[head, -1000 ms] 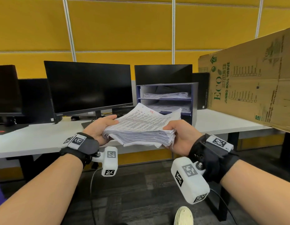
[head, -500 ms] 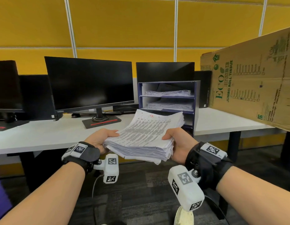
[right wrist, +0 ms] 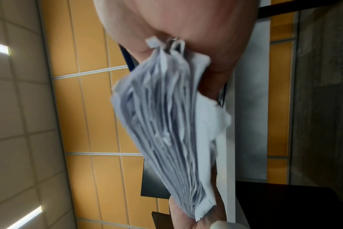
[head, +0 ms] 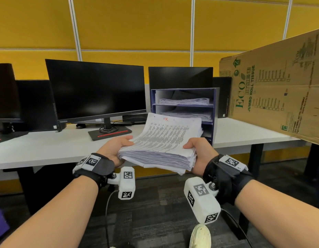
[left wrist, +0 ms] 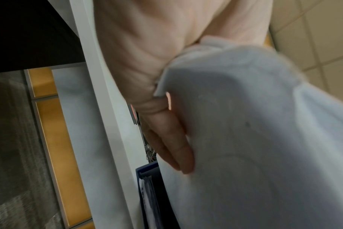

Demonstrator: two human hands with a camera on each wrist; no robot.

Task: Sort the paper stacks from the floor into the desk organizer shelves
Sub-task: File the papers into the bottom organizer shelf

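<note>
A thick paper stack (head: 162, 144) of printed sheets, with red writing near its far edge, is held level in front of the blue desk organizer (head: 215, 111). My left hand (head: 117, 149) grips its left side, thumb on top, fingers (left wrist: 172, 151) underneath. On the right side, my right hand (head: 198, 151) grips the paper stack (right wrist: 166, 124) the same way. The stack's far edge points at the organizer's lowest opening, just short of it. The two upper shelves each hold a pile of papers (head: 184, 101).
The organizer stands on a white desk (head: 48, 145) beside a large black monitor (head: 95, 90); more screens stand to the left and behind. A big cardboard box (head: 280, 83) juts in from the right. Dark carpet and a shoe (head: 199, 236) lie below.
Both hands have lowered the stack and carried it forward toward the organizer; its far edge now sits at the level of the lowest opening. The grip is unchanged.
</note>
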